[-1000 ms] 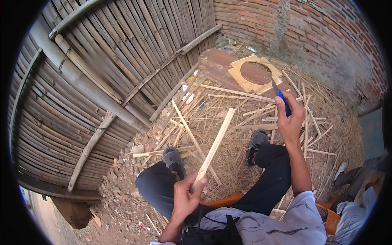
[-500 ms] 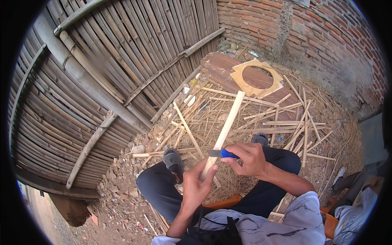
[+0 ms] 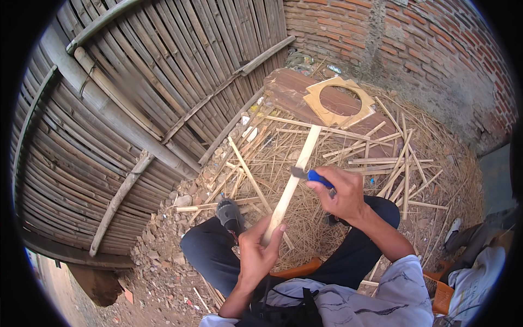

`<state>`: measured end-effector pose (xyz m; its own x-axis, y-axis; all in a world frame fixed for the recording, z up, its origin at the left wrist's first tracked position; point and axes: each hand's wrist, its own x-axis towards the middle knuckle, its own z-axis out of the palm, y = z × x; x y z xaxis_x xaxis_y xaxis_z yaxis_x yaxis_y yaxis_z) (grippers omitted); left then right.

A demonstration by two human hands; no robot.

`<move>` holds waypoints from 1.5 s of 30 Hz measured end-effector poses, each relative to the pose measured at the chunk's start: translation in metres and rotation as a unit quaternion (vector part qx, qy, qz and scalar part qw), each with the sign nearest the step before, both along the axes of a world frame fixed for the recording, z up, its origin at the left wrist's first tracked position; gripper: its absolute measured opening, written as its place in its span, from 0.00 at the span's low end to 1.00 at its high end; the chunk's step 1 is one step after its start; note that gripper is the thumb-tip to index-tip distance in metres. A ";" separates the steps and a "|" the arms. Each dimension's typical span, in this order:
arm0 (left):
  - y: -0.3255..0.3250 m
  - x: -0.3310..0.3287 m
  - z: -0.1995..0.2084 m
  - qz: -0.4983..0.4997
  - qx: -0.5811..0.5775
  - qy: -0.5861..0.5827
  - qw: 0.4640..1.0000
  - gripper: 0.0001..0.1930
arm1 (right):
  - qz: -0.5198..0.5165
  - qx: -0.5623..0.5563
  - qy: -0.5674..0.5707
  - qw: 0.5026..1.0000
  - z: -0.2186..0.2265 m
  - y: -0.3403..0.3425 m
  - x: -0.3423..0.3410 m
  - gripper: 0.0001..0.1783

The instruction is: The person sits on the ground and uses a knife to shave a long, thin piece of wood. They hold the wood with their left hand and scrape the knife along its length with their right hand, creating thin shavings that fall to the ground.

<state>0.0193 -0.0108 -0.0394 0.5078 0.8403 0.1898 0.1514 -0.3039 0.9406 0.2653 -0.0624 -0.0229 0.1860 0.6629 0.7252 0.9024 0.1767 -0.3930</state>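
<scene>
A flat pale strip of split bamboo or wood (image 3: 287,197) slants up and away from me. My left hand (image 3: 257,248) is closed around its near end, thumb on top. In my right hand (image 3: 342,191) is a knife with a blue handle (image 3: 320,178), fingers wrapped round it. Its short, dark blade (image 3: 298,172) lies across the strip, beyond the middle of its length. The far end of the strip points toward the board with the round hole.
A tan board with a round hole (image 3: 312,103) rests on a brown panel (image 3: 283,92). Loose strips (image 3: 406,163) and shavings (image 3: 261,163) cover the ground. A bamboo wall (image 3: 180,65) stands left, a brick wall (image 3: 332,27) behind. Another person (image 3: 479,267) sits at right.
My right hand has moved the knife farther up the strip, away from my left hand. The left hand keeps its hold, and the strip has shifted slightly.
</scene>
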 end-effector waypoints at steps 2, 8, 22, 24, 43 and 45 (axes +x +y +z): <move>-0.007 -0.021 0.002 -0.039 -0.049 0.068 0.996 0.15 | -0.072 0.051 0.053 0.995 0.012 0.007 0.037 0.16; -0.001 -0.052 -0.014 -0.060 -0.095 0.028 0.993 0.15 | -0.141 0.031 0.147 0.979 0.031 -0.006 0.058 0.16; 0.013 -0.004 -0.003 -0.126 -0.191 -0.010 0.973 0.19 | 0.140 -0.049 0.058 0.987 -0.018 -0.002 -0.026 0.14; 0.012 0.000 -0.005 -0.120 -0.177 -0.009 0.977 0.19 | 0.140 -0.059 0.056 0.987 -0.016 -0.003 -0.031 0.14; 0.001 -0.049 -0.019 -0.128 -0.192 0.044 0.972 0.20 | -0.125 0.011 0.127 0.984 0.036 0.006 0.052 0.15; 0.007 -0.053 -0.025 -0.101 -0.186 0.040 0.977 0.20 | -0.114 -0.009 0.136 0.984 0.028 0.004 0.047 0.16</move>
